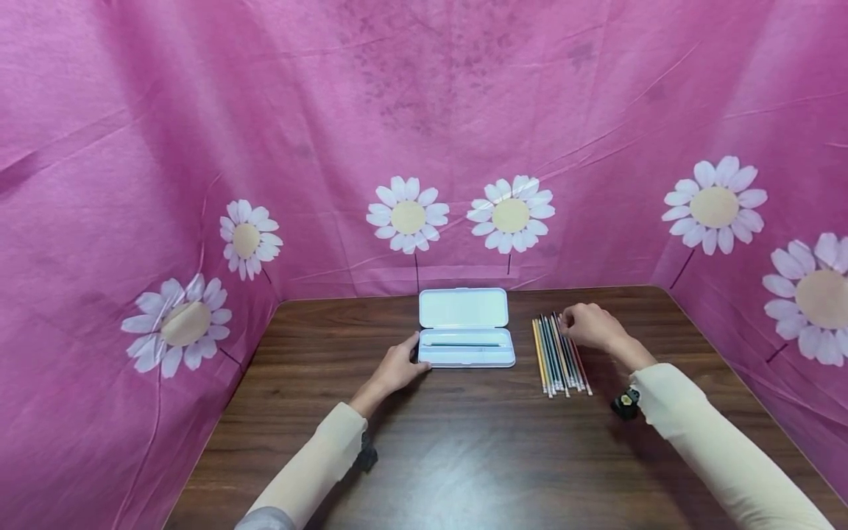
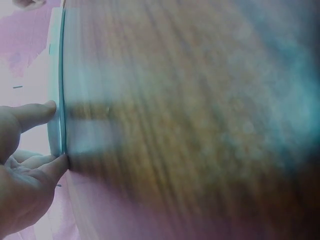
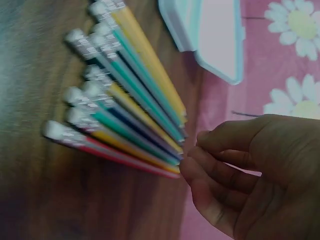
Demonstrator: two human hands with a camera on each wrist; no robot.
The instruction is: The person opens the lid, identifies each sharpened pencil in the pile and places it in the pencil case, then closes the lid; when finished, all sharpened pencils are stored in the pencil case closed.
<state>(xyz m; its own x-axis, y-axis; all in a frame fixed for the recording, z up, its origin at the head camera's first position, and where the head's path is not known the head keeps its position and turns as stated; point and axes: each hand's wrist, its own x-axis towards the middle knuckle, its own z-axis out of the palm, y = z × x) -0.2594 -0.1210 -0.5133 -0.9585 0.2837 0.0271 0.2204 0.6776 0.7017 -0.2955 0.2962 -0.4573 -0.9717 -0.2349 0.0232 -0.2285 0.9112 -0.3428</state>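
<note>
An open white pencil case (image 1: 467, 361) lies on the table, lid folded back, with one pencil (image 1: 464, 344) inside. My left hand (image 1: 397, 366) grips the case's left end; in the left wrist view the thumb (image 2: 37, 115) lies on one side of the case edge (image 2: 59, 75) and the fingers at its corner. Several striped pencils (image 1: 556, 361) lie side by side right of the case, erasers toward me. At their far points is my right hand (image 1: 592, 326), fingers bent and thumb near the fingertips (image 3: 187, 167). Whether it pinches a pencil is unclear.
The brown wooden table (image 1: 344, 471) extends in front of the case and pencils. A pink cloth (image 1: 318, 147) with white daisies hangs behind the table and along both sides.
</note>
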